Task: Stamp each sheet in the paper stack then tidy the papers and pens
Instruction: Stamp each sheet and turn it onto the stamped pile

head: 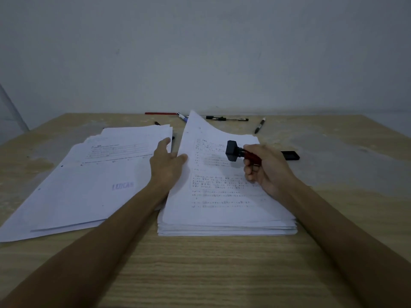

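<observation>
Table [200, 274]: pale wood grain, carrying two lots of paper side by side, with pens along the far edge.
Stack [226, 218]: thick pile of printed sheets, right of centre, its near edge squared and its layers showing.
Top sheet [206, 138]: its far left corner is lifted and curled up off the stack; the rest lies flat on the pile.
Left hand [166, 165]: lies between the two lots of paper, thumb on the left edge of the top sheet, fingers [164, 143] fairly straight and reaching toward the far right corner of the left pile. Whether it pinches the sheet, I cannot tell.
Right hand [264, 165]: over the right part of the stack, fingers curled round the stamp's red handle.
Stamp [233, 151]: held on its side above the top sheet, black block pointing left, apart from the paper.
Left pile [89, 178]: looser, fanned sheets left of the stack; the top one bears a faint blue mark reading roughly "LUKAS" near its right side.
Ink pad [290, 155]: flat black case on the table just right of the stack, partly hidden behind the right hand.
Pens: a red one [161, 113], a blue-tipped one [182, 117], a black one [226, 118] and another black one [260, 125] at the far edge, well apart from the hands.
Wall [200, 52]: plain and grey behind the table.
</observation>
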